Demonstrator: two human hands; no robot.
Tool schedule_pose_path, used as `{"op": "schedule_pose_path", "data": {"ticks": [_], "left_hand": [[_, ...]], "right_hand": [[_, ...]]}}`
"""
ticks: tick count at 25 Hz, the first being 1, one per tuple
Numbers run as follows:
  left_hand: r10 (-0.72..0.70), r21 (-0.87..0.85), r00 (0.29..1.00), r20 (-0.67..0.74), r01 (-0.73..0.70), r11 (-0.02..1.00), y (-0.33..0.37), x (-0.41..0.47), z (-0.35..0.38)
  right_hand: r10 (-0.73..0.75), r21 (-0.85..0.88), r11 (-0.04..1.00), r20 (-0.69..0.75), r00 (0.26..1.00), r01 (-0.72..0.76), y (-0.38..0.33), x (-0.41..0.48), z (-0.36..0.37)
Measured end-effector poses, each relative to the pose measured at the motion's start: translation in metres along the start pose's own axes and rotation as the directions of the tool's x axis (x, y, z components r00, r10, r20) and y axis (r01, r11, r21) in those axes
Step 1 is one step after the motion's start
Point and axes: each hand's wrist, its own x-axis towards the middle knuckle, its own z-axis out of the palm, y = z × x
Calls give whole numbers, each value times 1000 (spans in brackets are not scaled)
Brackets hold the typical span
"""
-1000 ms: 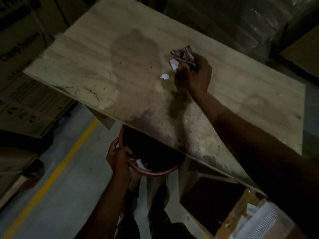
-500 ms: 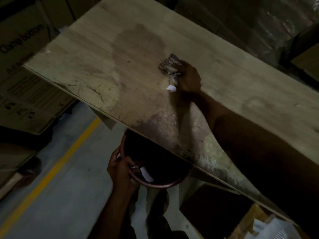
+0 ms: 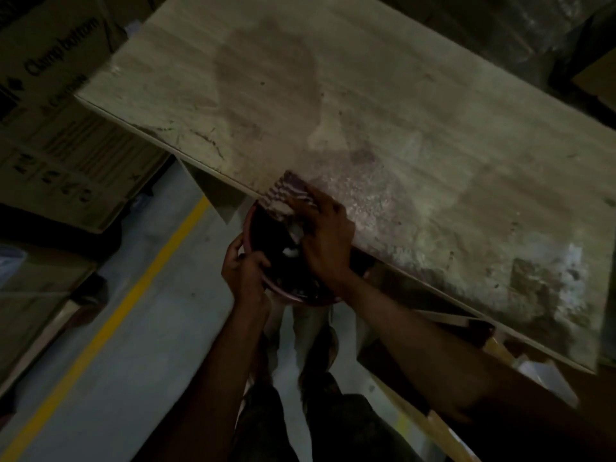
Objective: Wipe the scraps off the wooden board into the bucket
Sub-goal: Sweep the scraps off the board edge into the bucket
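Right hand (image 3: 328, 241) grasps striped fabric cloth (image 3: 288, 191) at pale wooden board (image 3: 400, 111) near edge, obscuring round reddish bucket (image 3: 249, 225); left hand (image 3: 245, 271) grips its rim. Printed cardboard boxes (image 3: 60, 128) left.

A warehouse: stacked printed cardboard cartons (image 3: 50, 135) beside a grey concrete floor (image 3: 140, 368) with a painted yellow line (image 3: 110, 323)

Dim; grey floor (image 3: 140, 345), yellow line (image 3: 110, 331), cardboard boxes (image 3: 56, 138).

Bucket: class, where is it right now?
In the head view, centre frame, the bucket is held under the near edge of the wooden board, the left hand gripping its rim and the right hand with the cloth above it.
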Motion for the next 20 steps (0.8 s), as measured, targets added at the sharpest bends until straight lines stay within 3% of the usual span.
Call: {"op": "schedule_pose_path", "data": {"ticks": [2, 5, 8, 11, 13, 15, 17, 20], "left_hand": [[0, 23, 1000, -2, 0, 1000, 0, -3, -6], [-22, 16, 1000, -17, 22, 1000, -2, -8, -17], [-43, 18, 999, -3, 43, 999, 0, -7, -32], [-62, 8, 998, 29, 61, 998, 4, -9, -44], [-45, 14, 998, 40, 45, 999, 4, -8, -46], [-36, -13, 996, 78, 37, 999, 6, -7, -45], [-40, -25, 993, 108, 43, 999, 11, -8, -42], [-26, 21, 991, 133, 24, 999, 17, -9, -40]], "right_hand": [[1, 160, 987, -24, 1000, 3, -17, -28, 9], [126, 511, 854, -15, 992, -101, -47, -68, 16], [265, 614, 777, -123, 956, -136, -52, -74, -6], [397, 509, 839, -334, 855, -190, -16, -46, -48], [458, 336, 875, -347, 818, -348, 21, -23, -66], [448, 104, 894, -255, 857, -436, 37, -19, -61], [374, -44, 922, -156, 914, -385, 24, -32, -39], [178, 33, 984, -87, 980, -175, -24, -68, -12]]}}
